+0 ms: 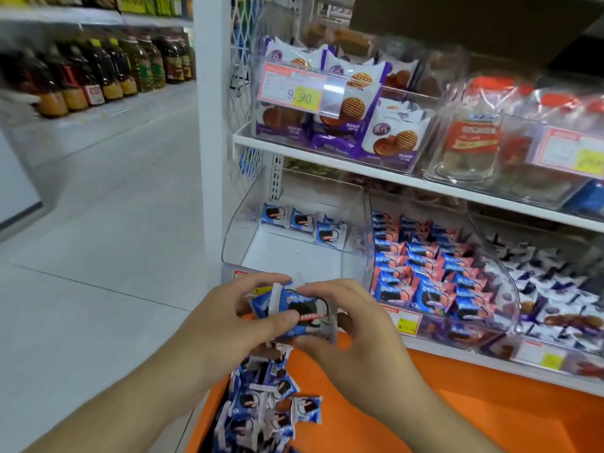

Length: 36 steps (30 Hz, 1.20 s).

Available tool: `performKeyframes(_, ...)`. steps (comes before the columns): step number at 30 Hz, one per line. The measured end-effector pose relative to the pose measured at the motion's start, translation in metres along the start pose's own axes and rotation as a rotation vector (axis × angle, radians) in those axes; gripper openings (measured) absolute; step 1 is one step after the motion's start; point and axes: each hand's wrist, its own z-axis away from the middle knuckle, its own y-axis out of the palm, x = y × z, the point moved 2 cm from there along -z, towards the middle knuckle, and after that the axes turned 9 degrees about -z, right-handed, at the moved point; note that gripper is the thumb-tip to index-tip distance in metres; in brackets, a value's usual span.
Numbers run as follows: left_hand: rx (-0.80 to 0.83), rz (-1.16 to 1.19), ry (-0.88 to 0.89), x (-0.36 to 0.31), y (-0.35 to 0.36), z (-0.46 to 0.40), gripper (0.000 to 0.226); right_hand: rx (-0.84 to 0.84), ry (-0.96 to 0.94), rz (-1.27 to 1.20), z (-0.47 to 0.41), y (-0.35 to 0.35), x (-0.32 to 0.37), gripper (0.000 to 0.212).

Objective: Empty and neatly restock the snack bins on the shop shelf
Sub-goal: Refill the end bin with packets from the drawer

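Note:
My left hand (228, 317) and my right hand (353, 325) together grip a small stack of blue cookie packets (299, 310) just in front of the shelf. Behind them sits a clear snack bin (238, 223), nearly bare, with three blue packets (302, 222) standing along its back. A heap of the same blue packets (264, 403) lies on the orange ledge (392, 413) below my hands.
To the right stands a bin filled with rows of blue-and-pink packets (431, 273), then one of white packets (549, 282). The upper shelf (327, 161) carries bins of purple biscuit packs with a 9.90 tag. Bottles (98, 73) line a far shelf across the tiled aisle.

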Motion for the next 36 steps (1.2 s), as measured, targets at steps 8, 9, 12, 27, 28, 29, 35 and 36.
performKeyframes(8, -0.131, -0.102, 0.032, 0.014, -0.059, -0.037, 0.042, -0.043, 0.096, 0.071, -0.082, 0.012, -0.003, 0.033)
performKeyframes(9, -0.179, -0.111, 0.024, 0.020, -0.066, -0.042, 0.043, -0.084, 0.088, 0.095, -0.107, 0.016, -0.009, 0.032)
performKeyframes(12, -0.260, -0.167, -0.015, 0.040, -0.079, -0.057, 0.038, -0.154, 0.019, 0.223, -0.186, 0.038, -0.040, 0.030)
performKeyframes(27, -0.267, -0.079, 0.016, 0.048, -0.082, -0.078, 0.030, -0.138, -0.031, 0.832, -0.305, 0.083, -0.128, 0.036)
performKeyframes(28, -0.264, -0.072, 0.017, 0.048, -0.082, -0.078, 0.031, -0.117, -0.005, 0.820, -0.301, 0.082, -0.123, 0.038)
performKeyframes(29, -0.264, -0.062, 0.015, 0.046, -0.081, -0.077, 0.033, -0.117, 0.005, 0.777, -0.296, 0.080, -0.116, 0.039)
performKeyframes(35, -0.326, -0.054, 0.017, 0.037, -0.075, -0.070, 0.035, 0.116, -0.104, -0.210, -0.201, 0.045, -0.024, 0.023)
performKeyframes(36, -0.330, -0.060, 0.026, 0.034, -0.073, -0.068, 0.034, 0.221, -0.128, -0.220, -0.181, 0.040, -0.009, 0.023)
